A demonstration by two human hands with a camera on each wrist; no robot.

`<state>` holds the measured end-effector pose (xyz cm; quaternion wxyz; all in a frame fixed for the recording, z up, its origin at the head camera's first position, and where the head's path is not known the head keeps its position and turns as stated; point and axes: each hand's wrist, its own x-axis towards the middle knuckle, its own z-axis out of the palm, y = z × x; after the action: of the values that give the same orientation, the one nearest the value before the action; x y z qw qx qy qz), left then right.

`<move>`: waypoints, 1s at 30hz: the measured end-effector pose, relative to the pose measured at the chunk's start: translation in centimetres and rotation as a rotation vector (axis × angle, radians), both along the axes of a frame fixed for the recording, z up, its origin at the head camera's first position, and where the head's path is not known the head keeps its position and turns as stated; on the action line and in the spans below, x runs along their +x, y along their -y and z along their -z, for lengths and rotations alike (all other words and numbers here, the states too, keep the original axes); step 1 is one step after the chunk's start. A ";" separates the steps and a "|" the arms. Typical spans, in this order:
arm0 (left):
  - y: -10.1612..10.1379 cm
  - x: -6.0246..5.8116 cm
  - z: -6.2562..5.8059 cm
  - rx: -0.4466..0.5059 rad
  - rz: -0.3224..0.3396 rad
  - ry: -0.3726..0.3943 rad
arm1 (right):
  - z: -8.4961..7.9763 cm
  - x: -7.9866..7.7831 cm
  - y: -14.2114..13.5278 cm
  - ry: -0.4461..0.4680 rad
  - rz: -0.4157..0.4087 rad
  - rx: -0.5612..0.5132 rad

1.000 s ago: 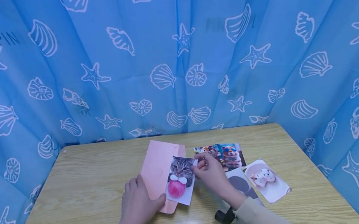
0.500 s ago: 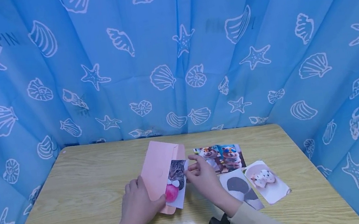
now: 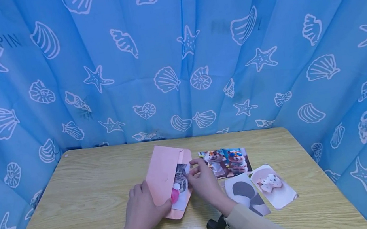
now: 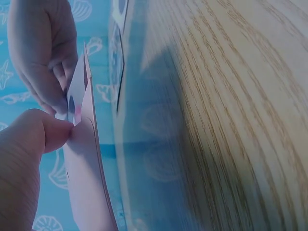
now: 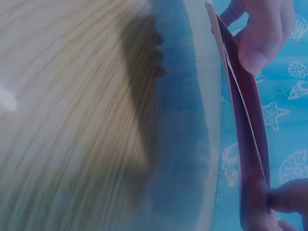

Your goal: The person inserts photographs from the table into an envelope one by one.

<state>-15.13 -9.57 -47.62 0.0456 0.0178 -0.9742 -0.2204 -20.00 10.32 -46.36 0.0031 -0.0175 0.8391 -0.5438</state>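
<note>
My left hand (image 3: pixel 143 208) grips the lower left of a pink envelope (image 3: pixel 162 170), its thumb over the edge of the opening. Partway inside sits a photo (image 3: pixel 180 179) of a grey tabby cat with a pink ball; its right part shows past the envelope's front. My right hand (image 3: pixel 206 182) pinches the photo's right edge between thumb and finger. Seen edge-on in the right wrist view, the envelope (image 5: pixel 256 120) gapes with the photo between its walls. The left wrist view has the envelope (image 4: pixel 86 168) held up off the table, tilted.
Right of the hands lie several more photos on the wooden table (image 3: pixel 76 211): hamsters in sunglasses (image 3: pixel 236 160), a grey-and-white picture (image 3: pixel 245 192) partly under the right forearm, and two white hamsters (image 3: pixel 270 183). A blue shell-print curtain (image 3: pixel 173 52) surrounds the table.
The right hand has moved left, sliding the cat photo leftward into the envelope, so less of it shows. The left hand keeps its hold in nearly the same place.
</note>
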 end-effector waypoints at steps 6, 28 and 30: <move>-0.2 0.1 0.0 -0.003 0.007 -0.012 | 0.3 -0.3 1.0 -0.019 0.009 0.030; -0.2 0.1 -0.2 -0.006 0.010 -0.013 | 0.9 -0.8 1.7 -0.030 0.001 0.031; -0.2 0.1 -0.2 -0.004 0.008 -0.007 | 0.8 -0.8 1.8 -0.039 -0.003 0.030</move>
<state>-14.99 -9.33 -47.46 0.0482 0.0130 -0.9745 -0.2187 -20.80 8.47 -47.15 -0.0122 -0.0291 0.8470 -0.5307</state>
